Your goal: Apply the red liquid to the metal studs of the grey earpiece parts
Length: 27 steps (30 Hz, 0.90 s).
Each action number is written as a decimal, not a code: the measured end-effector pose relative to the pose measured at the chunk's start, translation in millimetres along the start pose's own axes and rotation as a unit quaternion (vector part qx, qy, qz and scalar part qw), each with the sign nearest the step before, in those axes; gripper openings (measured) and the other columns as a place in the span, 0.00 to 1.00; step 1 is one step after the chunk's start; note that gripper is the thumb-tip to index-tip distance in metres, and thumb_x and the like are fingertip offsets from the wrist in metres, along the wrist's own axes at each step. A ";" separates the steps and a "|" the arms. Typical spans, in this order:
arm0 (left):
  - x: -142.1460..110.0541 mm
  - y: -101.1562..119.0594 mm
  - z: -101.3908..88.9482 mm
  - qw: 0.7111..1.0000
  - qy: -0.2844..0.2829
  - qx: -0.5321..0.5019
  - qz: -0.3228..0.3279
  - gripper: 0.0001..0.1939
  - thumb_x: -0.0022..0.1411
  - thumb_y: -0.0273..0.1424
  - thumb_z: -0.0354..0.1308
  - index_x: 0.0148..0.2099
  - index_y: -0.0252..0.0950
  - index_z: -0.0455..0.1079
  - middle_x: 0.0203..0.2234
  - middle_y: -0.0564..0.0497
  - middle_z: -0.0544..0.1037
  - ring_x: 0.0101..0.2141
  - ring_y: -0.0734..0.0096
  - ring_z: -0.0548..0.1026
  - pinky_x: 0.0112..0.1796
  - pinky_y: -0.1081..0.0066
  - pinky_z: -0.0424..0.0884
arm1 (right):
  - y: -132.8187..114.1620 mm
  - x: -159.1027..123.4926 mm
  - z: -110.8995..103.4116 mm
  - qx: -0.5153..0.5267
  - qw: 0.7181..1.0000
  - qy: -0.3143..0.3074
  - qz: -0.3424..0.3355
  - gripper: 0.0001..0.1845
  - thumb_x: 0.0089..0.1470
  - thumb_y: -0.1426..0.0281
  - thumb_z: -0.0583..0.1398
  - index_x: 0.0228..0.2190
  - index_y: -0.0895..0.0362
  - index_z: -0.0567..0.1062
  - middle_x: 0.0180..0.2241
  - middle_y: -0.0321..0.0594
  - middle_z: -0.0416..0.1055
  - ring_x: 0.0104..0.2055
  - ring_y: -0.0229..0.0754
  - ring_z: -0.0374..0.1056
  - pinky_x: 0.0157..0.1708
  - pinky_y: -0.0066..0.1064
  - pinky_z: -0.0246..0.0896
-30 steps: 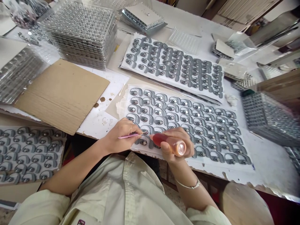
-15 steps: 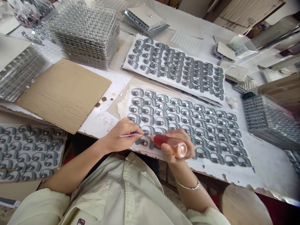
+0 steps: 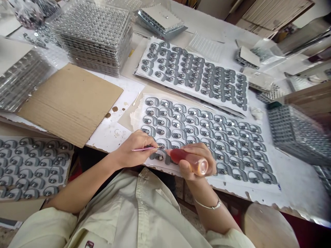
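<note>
My left hand [image 3: 136, 148] pinches a thin pink stick [image 3: 144, 149], its tip at a grey curved piece near the front left of a white sheet [image 3: 272, 168]. In my right hand [image 3: 207, 151] is a squeeze bottle [image 3: 186, 160] with red-orange contents, lying sideways with its narrow nozzle pointing left toward the stick's tip. Whether the nozzle touches anything I cannot tell. Rows of grey curved pieces with shiny round centres [image 3: 178, 134] cover the sheet. My fingers hide some of those in the front rows.
Behind lies a second filled sheet [image 3: 141, 70]. A tall stack of clear trays [image 3: 90, 41] and a cardboard piece [image 3: 72, 100] occupy the left. Another filled sheet [image 3: 33, 168] sits lower left. More stacked trays [image 3: 297, 131] stand at the right, with a round stool top [image 3: 269, 227] below.
The bottle and my right hand have shifted very slightly to the right. My left hand and the stick stay almost in place.
</note>
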<state>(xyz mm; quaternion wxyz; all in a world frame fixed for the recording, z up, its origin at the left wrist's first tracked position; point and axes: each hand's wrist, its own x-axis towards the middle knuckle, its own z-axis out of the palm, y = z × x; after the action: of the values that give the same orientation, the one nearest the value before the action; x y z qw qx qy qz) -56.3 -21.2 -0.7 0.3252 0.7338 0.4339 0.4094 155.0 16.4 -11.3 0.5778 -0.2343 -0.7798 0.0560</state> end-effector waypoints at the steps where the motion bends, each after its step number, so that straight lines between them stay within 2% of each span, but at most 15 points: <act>1: -0.1 -0.2 0.1 1.000 -0.001 0.000 0.001 0.04 0.61 0.26 0.59 0.33 0.35 0.73 0.27 0.52 0.80 0.29 0.71 0.75 0.39 0.68 0.66 | 0.0 0.6 0.5 -0.002 1.000 -0.002 -0.003 0.15 0.55 0.62 0.63 0.41 0.56 0.69 0.28 0.36 0.69 0.24 0.41 0.66 0.18 0.33 0.64; 6: 0.2 0.2 -0.2 1.000 0.006 0.006 0.007 0.04 0.61 0.26 0.59 0.33 0.35 0.73 0.27 0.52 0.80 0.29 0.71 0.76 0.39 0.69 0.67 | 0.5 1.4 -0.3 0.006 1.000 -0.010 -0.013 0.18 0.53 0.66 0.64 0.44 0.58 0.69 0.29 0.39 0.70 0.25 0.41 0.66 0.19 0.34 0.64; 11: 0.1 -0.8 1.2 1.000 0.005 0.013 0.007 0.04 0.61 0.26 0.59 0.32 0.36 0.73 0.26 0.52 0.80 0.29 0.71 0.76 0.38 0.69 0.68 | -1.1 -1.1 3.6 0.002 1.000 -0.014 -0.011 0.17 0.55 0.64 0.63 0.45 0.56 0.68 0.29 0.38 0.70 0.25 0.41 0.66 0.20 0.34 0.64; 14: 0.0 -0.2 1.6 1.000 0.008 0.008 0.003 0.04 0.61 0.27 0.60 0.32 0.36 0.74 0.26 0.52 0.79 0.28 0.71 0.75 0.37 0.70 0.69 | 0.5 5.2 4.8 0.023 0.999 0.035 0.023 0.08 0.56 0.64 0.62 0.35 0.54 0.70 0.25 0.34 0.67 0.22 0.39 0.65 0.18 0.32 0.61; 15: 0.8 0.9 0.3 1.000 0.005 0.007 -0.003 0.04 0.60 0.27 0.60 0.32 0.35 0.74 0.25 0.52 0.79 0.28 0.71 0.75 0.36 0.70 0.69 | 2.6 10.5 2.7 0.043 0.995 0.074 0.044 0.08 0.57 0.64 0.61 0.31 0.54 0.69 0.23 0.32 0.65 0.20 0.38 0.63 0.16 0.31 0.59; 16: 2.3 2.5 -2.1 1.000 -0.001 0.006 -0.012 0.03 0.59 0.26 0.60 0.32 0.35 0.74 0.24 0.52 0.79 0.28 0.71 0.75 0.36 0.70 0.69 | 5.6 17.4 -1.1 0.071 0.988 0.117 0.076 0.11 0.59 0.64 0.59 0.27 0.54 0.68 0.20 0.31 0.62 0.19 0.36 0.62 0.15 0.29 0.57; 18: 8.0 6.4 -10.2 0.999 -0.018 0.001 -0.043 0.02 0.57 0.25 0.61 0.32 0.34 0.75 0.24 0.51 0.79 0.28 0.70 0.76 0.33 0.72 0.71 | 14.6 34.9 -13.2 0.149 0.958 0.170 0.175 0.16 0.63 0.64 0.55 0.23 0.54 0.64 0.19 0.31 0.59 0.17 0.34 0.61 0.11 0.27 0.53; 20: 17.6 9.1 -20.6 0.998 -0.019 0.004 -0.067 0.02 0.57 0.26 0.62 0.33 0.34 0.76 0.26 0.51 0.80 0.27 0.70 0.77 0.29 0.74 0.71 | 26.6 53.0 -27.1 0.242 0.907 0.125 0.320 0.18 0.64 0.60 0.53 0.24 0.53 0.61 0.21 0.32 0.61 0.17 0.34 0.63 0.07 0.26 0.49; 21: 23.3 9.0 -25.3 0.998 -0.009 0.017 -0.062 0.03 0.58 0.27 0.61 0.34 0.34 0.76 0.27 0.50 0.80 0.27 0.70 0.77 0.28 0.75 0.71 | 32.7 60.8 -32.8 0.271 0.892 0.116 0.342 0.19 0.64 0.57 0.53 0.24 0.53 0.62 0.20 0.31 0.59 0.16 0.34 0.63 0.07 0.25 0.46; 22: 29.1 7.7 -29.0 0.999 0.002 0.038 -0.038 0.03 0.59 0.28 0.61 0.34 0.34 0.76 0.27 0.50 0.80 0.27 0.70 0.77 0.28 0.74 0.72 | 38.2 66.9 -36.5 0.280 0.879 0.099 0.372 0.20 0.63 0.55 0.53 0.25 0.53 0.63 0.20 0.32 0.59 0.18 0.35 0.65 0.06 0.24 0.45; 24: 39.6 1.2 -32.1 0.993 0.011 0.099 0.065 0.04 0.61 0.28 0.59 0.35 0.34 0.74 0.28 0.49 0.81 0.28 0.70 0.77 0.32 0.71 0.73 | 45.7 73.8 -37.0 0.281 0.868 0.092 0.399 0.20 0.60 0.51 0.56 0.28 0.54 0.67 0.20 0.33 0.61 0.19 0.38 0.68 0.06 0.24 0.46; 27: 47.5 -12.6 -26.4 0.951 -0.007 0.190 0.243 0.05 0.63 0.25 0.55 0.36 0.34 0.72 0.30 0.47 0.81 0.28 0.69 0.78 0.33 0.68 0.74 | 44.7 71.8 -23.1 0.259 0.883 0.063 0.386 0.19 0.54 0.53 0.62 0.35 0.56 0.71 0.26 0.36 0.67 0.21 0.40 0.69 0.08 0.26 0.53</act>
<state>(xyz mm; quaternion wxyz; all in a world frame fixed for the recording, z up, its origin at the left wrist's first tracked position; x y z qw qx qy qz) -70.7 30.1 15.9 0.0731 0.8681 0.3101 0.3808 173.9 82.6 43.1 0.5985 -0.3616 -0.5474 0.4598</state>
